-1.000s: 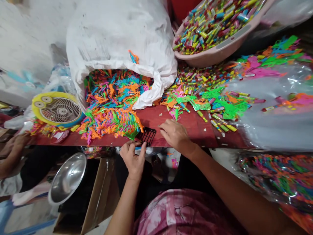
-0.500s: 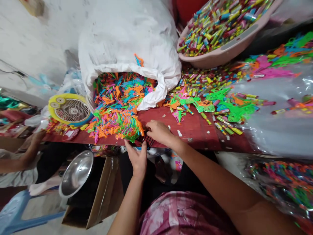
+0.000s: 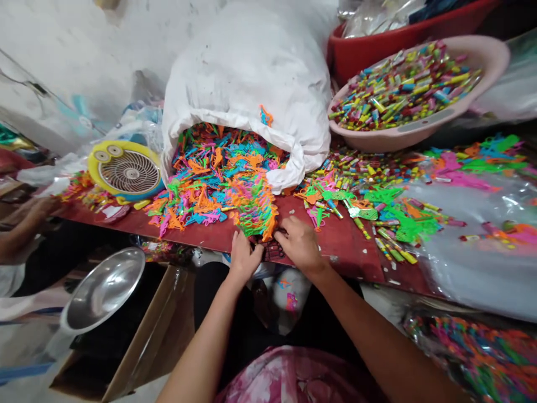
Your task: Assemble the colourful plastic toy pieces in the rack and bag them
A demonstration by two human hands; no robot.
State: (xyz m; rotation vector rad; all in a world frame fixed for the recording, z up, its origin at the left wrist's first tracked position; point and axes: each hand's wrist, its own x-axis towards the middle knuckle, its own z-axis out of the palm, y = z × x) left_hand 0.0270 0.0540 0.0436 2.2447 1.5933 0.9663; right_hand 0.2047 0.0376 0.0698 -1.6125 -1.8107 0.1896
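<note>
A thick row of small plastic toy pieces (image 3: pixel 254 208) in orange, green and pink is stacked at the table's front edge, before the open sack. Just below it shows part of a dark slotted rack (image 3: pixel 273 251). My left hand (image 3: pixel 244 258) is at the rack's near left side, its thumb against the rack and its fingertips partly hidden under the stack. On the other side, my right hand (image 3: pixel 302 244) has its fingers curled at the right end of the stack and rack; what they pinch is hidden. Loose toy pieces (image 3: pixel 184 210) lie to the left.
Behind stands a white sack (image 3: pixel 247 73) spilling toy pieces. A yellow fan (image 3: pixel 126 170) is at left, with another person's hand (image 3: pixel 29 224) beyond it. Right are a pink basin (image 3: pixel 403 131) of small tubes and plastic bags (image 3: pixel 482 268). A metal bowl (image 3: pixel 104 291) sits lower left.
The view has shifted. The stacked row has turned from slanting sideways to pointing more away from me. My right hand has moved from over the rack to its right side; my left stays at the near left.
</note>
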